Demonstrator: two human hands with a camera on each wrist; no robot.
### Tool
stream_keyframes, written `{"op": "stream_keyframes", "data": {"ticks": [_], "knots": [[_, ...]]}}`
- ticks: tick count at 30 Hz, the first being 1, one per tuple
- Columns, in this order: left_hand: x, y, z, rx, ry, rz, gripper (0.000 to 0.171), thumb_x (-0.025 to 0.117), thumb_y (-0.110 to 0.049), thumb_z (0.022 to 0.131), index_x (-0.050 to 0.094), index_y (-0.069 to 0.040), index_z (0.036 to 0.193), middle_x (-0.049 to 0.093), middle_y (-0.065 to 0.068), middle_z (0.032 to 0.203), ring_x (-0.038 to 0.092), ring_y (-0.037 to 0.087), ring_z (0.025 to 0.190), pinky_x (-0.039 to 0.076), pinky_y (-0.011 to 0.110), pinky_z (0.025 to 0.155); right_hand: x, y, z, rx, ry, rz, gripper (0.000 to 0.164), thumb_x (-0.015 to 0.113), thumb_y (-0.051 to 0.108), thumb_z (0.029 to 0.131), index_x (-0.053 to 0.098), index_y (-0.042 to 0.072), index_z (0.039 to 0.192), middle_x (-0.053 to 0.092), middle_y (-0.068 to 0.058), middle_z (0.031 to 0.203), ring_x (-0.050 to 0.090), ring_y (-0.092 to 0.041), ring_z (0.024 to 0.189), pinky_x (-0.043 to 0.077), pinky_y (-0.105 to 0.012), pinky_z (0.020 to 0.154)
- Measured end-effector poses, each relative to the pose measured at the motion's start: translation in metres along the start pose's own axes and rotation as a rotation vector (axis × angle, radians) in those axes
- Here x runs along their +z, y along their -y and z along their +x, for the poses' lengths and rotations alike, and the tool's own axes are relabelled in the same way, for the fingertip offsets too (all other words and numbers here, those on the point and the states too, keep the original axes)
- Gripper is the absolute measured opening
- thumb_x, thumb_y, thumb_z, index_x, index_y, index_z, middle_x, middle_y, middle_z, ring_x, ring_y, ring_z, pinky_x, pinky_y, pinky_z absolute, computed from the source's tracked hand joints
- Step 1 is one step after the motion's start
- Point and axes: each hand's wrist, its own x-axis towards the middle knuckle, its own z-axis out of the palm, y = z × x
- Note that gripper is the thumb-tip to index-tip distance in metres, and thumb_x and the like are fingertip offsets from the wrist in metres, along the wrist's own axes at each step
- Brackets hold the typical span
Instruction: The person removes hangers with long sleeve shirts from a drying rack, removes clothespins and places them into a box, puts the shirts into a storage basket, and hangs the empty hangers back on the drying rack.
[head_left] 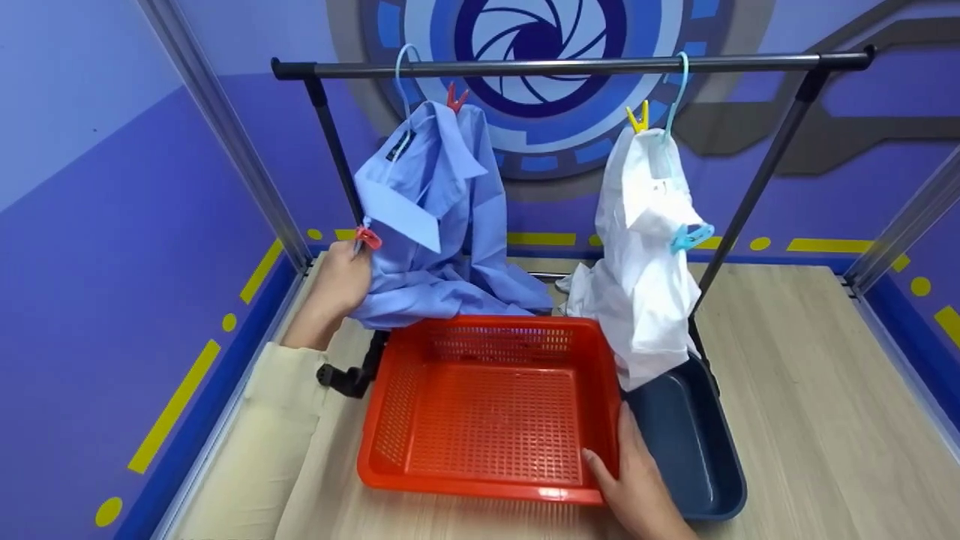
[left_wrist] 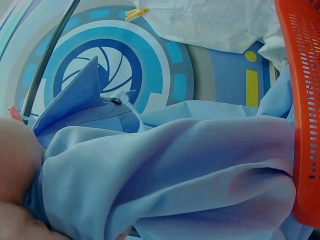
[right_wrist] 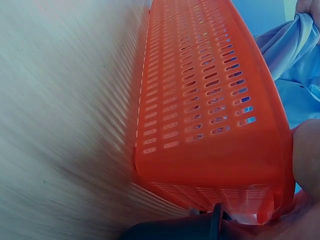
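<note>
My left hand (head_left: pixel 341 281) grips a bunched edge of the light blue shirt (head_left: pixel 469 217), just below a red clothespin (head_left: pixel 367 238). The shirt hangs from a pale hanger (head_left: pixel 405 82), with another red clothespin (head_left: pixel 455 98) at its top and its lower part against the red basket's back rim. My right hand (head_left: pixel 637 480) holds the perforated red basket (head_left: pixel 487 491) by its right wall, thumb inside and fingers outside. No clothes lie in the basket. In the left wrist view, the blue shirt (left_wrist: pixel 165 170) spreads out from the left hand.
A white garment (head_left: pixel 649 247) hangs on the right, with yellow (head_left: pixel 639 118) and blue clothespins (head_left: pixel 691 237). Both hangers hook over a black rack bar (head_left: pixel 555 67). A dark blue tub (head_left: pixel 731 465) stands partly beneath the basket's right side. Walls flank the wooden surface (head_left: pixel 810 390).
</note>
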Motion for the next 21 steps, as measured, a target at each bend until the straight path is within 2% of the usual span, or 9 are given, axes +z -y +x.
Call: {"op": "stream_keyframes", "data": {"ticks": [8,14,17,20,21], "knots": [[-0.0015,0.002,-0.0032,0.003,-0.02,0.013,0.038,0.032,-0.021,0.104,0.031,-0.012,0.068,0.03,0.0,0.063,0.03,0.014,0.055,0.028,0.029,0.055,0.001,-0.0015,-0.0014,-0.021,-0.022,0.001,0.091,0.061,0.029,0.094,-0.001,0.0,0.154,0.008,-0.024,0.16,0.02,-0.043,0.145,0.022,-0.058,0.114],[-0.0034,0.0027,-0.004,0.012,-0.021,0.019,0.034,0.031,-0.02,0.105,0.038,-0.009,0.074,0.032,0.003,0.068,0.032,0.017,0.06,0.03,0.031,0.06,0.0012,-0.0014,-0.0016,-0.017,-0.027,0.006,0.09,0.061,0.03,0.095,-0.001,0.001,0.154,0.008,-0.024,0.16,0.019,-0.042,0.146,0.022,-0.057,0.114],[-0.005,0.0029,-0.0041,0.001,-0.034,0.026,0.033,0.032,-0.02,0.105,0.053,-0.001,0.088,0.041,0.006,0.076,0.042,0.021,0.071,0.035,0.031,0.068,0.0018,-0.0013,-0.0009,-0.016,-0.027,0.0,0.091,0.061,0.032,0.094,0.0,0.001,0.154,0.007,-0.023,0.161,0.018,-0.042,0.146,0.021,-0.057,0.114],[-0.0059,0.0019,-0.0039,-0.003,-0.044,0.046,0.036,0.032,-0.021,0.105,0.06,0.002,0.107,0.046,0.008,0.082,0.047,0.023,0.083,0.037,0.031,0.075,0.002,-0.0012,-0.0007,-0.016,-0.03,-0.008,0.091,0.061,0.032,0.094,0.001,-0.001,0.154,0.008,-0.024,0.16,0.018,-0.043,0.146,0.021,-0.056,0.114],[-0.0061,0.0015,-0.0039,-0.002,-0.047,0.051,0.036,0.032,-0.021,0.105,0.06,0.001,0.107,0.046,0.007,0.083,0.047,0.023,0.084,0.037,0.031,0.076,0.002,-0.0012,-0.0008,-0.016,-0.033,-0.007,0.091,0.061,0.031,0.094,0.001,-0.001,0.153,0.008,-0.024,0.16,0.018,-0.043,0.146,0.021,-0.056,0.114]]}}
